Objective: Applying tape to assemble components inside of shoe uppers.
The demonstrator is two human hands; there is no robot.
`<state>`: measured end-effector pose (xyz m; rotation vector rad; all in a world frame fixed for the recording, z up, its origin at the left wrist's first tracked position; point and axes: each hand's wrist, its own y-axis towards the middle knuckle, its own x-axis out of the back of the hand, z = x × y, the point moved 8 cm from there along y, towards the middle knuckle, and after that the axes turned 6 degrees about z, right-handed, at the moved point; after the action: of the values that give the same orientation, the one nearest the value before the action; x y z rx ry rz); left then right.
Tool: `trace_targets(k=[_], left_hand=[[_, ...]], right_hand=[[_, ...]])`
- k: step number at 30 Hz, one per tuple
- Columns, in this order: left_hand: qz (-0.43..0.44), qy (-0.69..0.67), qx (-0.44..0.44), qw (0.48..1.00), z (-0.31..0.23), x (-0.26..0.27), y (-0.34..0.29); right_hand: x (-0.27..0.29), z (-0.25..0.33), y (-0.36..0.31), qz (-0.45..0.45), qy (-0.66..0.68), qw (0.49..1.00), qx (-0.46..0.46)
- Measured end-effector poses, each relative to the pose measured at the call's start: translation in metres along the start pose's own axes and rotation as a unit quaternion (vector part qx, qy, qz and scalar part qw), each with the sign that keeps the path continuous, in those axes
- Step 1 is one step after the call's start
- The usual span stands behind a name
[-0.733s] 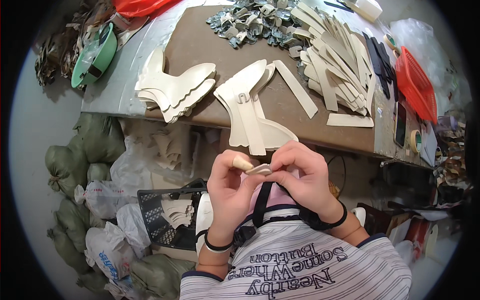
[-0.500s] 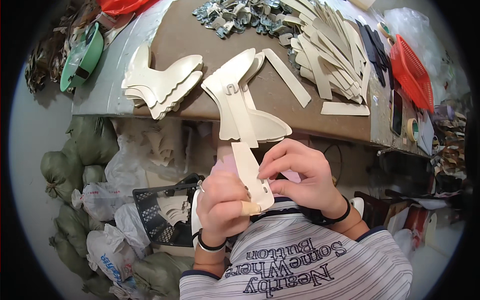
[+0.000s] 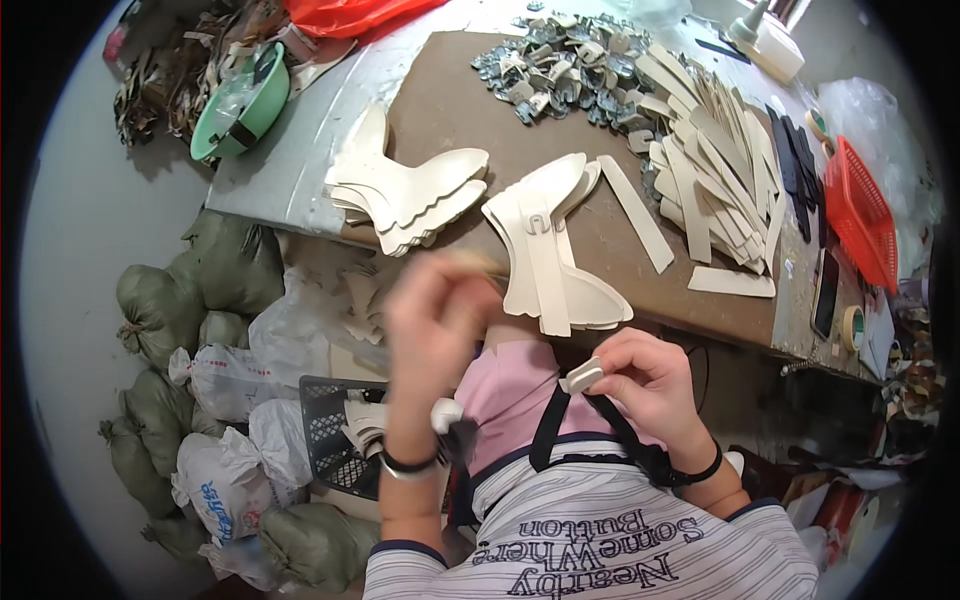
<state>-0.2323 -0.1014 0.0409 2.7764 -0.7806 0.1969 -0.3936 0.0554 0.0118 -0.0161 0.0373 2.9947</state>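
My right hand point(image 3: 650, 385), over my lap, pinches a small cream strap piece point(image 3: 583, 376) between thumb and fingers; it looks folded or seen end-on. My left hand point(image 3: 440, 305) is smeared by motion just off the table's front edge, so its fingers and anything in them cannot be made out. Close to it lies a stack of cream cut leather pieces point(image 3: 590, 290), with a cream strap point(image 3: 548, 275) across the top and a small U-shaped buckle point(image 3: 538, 224) on it. A second stack of scalloped cream pieces point(image 3: 420, 185) lies further left.
On the brown tabletop point(image 3: 440, 90) are a heap of metal and cream buckle parts point(image 3: 570, 65) and a pile of cream strips point(image 3: 715, 160). A red basket point(image 3: 860, 215), phone point(image 3: 825, 290) and tape roll point(image 3: 852, 327) line the right. Below left stand a black crate point(image 3: 325, 440) and several sacks point(image 3: 235, 260).
The view has shifted, so the table sits further right and lower. My left hand has let go of the strap and swung up toward the table edge. Only my right hand holds a cream piece now.
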Motion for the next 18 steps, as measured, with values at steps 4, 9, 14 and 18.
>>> trace_targets(k=[4,9,14,18], left_hand=[[-0.228,0.421,-0.046,0.877,0.037,0.124,0.079],[-0.179,0.563,0.066,0.804,0.098,0.152,0.115],[-0.239,0.563,0.027,0.791,0.065,0.136,0.11],[-0.206,-0.034,-0.021,0.978,0.048,0.108,0.073]], right_hand=[[0.006,-0.008,-0.008,-0.013,0.092,0.995,-0.02],[0.005,0.003,-0.01,0.006,0.12,0.993,-0.019],[0.013,0.008,-0.012,-0.002,0.151,0.988,-0.015],[0.016,0.01,-0.011,-0.029,0.279,0.959,-0.042]])
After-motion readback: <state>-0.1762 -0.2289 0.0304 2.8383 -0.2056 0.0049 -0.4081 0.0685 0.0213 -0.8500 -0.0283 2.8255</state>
